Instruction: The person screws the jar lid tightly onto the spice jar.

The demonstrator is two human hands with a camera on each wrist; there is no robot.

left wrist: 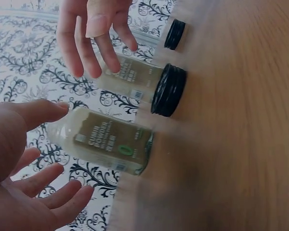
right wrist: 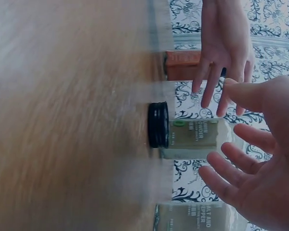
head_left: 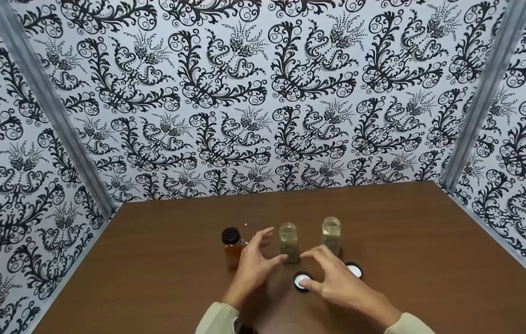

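An uncapped glass jar labelled cumin powder [head_left: 289,246] stands upright between my hands. My left hand [head_left: 253,266] is spread just left of it, fingers loosely bent and holding nothing. My right hand [head_left: 337,278] hovers on the other side, fingers apart and empty. From the head view its thumb overlaps a black lid [head_left: 299,279] lying white inside up; the right wrist view has the hand [right wrist: 260,159] well above that lid [right wrist: 158,125]. A second uncapped jar [head_left: 331,227], its label partly reading "pepper" in the right wrist view, stands behind my right hand.
Left of my left hand stands a jar of orange-red spice [head_left: 233,250] with its black cap on. Another black lid [head_left: 355,270] lies white side up, right of my right hand. Patterned walls [head_left: 263,116] border the brown wooden table [head_left: 175,232].
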